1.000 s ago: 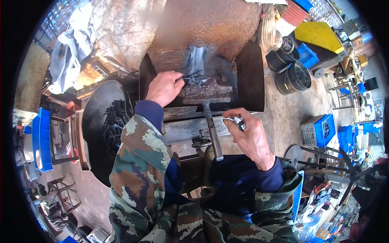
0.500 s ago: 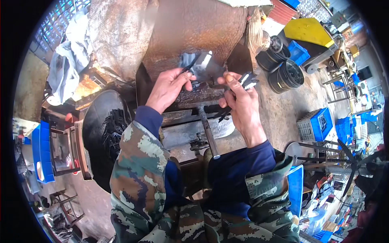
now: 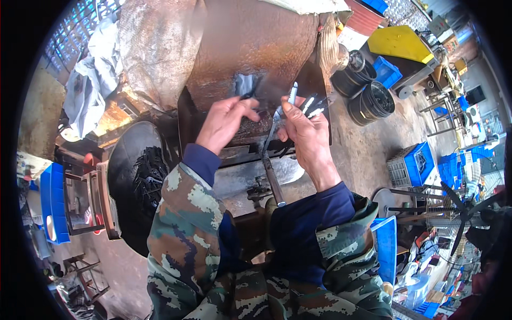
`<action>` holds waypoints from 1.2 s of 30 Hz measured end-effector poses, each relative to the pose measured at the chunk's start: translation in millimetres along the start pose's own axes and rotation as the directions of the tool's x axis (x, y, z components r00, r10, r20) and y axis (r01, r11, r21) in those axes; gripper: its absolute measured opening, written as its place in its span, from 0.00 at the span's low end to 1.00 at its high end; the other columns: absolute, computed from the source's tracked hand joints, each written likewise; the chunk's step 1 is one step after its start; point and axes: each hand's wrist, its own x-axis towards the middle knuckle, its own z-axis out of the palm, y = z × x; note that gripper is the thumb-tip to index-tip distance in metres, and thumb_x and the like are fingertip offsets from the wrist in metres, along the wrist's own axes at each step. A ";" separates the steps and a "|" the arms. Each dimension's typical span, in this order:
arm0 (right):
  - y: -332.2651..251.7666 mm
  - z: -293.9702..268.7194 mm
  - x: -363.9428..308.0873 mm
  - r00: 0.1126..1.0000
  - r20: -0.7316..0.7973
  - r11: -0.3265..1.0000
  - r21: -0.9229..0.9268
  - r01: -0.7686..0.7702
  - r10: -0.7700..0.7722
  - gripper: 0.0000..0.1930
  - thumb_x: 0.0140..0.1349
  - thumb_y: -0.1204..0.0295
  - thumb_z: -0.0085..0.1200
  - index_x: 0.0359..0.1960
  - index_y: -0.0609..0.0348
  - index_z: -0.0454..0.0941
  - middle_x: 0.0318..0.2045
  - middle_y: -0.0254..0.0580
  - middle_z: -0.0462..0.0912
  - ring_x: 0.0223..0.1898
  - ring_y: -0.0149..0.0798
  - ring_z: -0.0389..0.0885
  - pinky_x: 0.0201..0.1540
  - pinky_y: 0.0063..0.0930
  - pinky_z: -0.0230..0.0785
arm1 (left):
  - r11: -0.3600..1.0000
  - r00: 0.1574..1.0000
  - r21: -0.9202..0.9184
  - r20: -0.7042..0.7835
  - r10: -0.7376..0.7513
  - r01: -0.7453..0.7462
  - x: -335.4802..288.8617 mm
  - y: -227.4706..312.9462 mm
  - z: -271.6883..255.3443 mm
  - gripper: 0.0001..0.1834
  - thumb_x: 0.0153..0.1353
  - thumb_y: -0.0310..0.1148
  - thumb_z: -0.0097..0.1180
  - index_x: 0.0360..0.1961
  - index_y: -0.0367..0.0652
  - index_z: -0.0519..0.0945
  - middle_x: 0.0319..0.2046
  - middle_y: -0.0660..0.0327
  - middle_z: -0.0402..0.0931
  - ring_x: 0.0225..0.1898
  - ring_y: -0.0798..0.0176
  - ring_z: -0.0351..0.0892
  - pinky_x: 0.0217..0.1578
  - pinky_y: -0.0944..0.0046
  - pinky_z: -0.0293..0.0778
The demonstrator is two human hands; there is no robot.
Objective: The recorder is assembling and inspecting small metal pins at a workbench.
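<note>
My right hand (image 3: 308, 130) is closed around several dark metal pieces (image 3: 314, 105) with pale, ridged parts. A silver-tipped metal piece (image 3: 293, 93) stands up beside its thumb, and a narrow grey length runs down from it. To the left, my left hand (image 3: 224, 124) has thumb and fingers drawn together. Something dark shows by its fingertips, too blurred to name. Just beyond is a bright opening (image 3: 245, 85) in a rusty brown hood (image 3: 261, 48). Below the hands a metal bar (image 3: 273, 181) points toward me.
At my left stands a black basin (image 3: 120, 181) holding many dark metal pieces (image 3: 149, 173). Black buckets (image 3: 372, 104), a blue crate (image 3: 418, 165) and a fan (image 3: 463, 216) are on the right. Pale cloth (image 3: 96, 74) hangs at the far left.
The silver-tipped piece, near my left hand's fingertips before, is now upright at my right hand. My right hand has shifted slightly left; my left hand's fingers have moved a little.
</note>
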 end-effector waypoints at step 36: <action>-16.0 -47.4 -26.6 0.979 -0.047 0.971 0.141 -0.192 0.200 0.12 0.68 0.62 0.58 0.35 0.57 0.75 0.20 0.29 0.68 0.14 0.25 0.56 0.22 0.24 0.60 | 0.791 0.997 0.610 -0.034 0.074 -0.038 11.4 -42.7 -37.7 0.14 0.58 0.37 0.56 0.41 0.41 0.85 0.40 0.52 0.82 0.44 0.47 0.81 0.46 0.54 0.75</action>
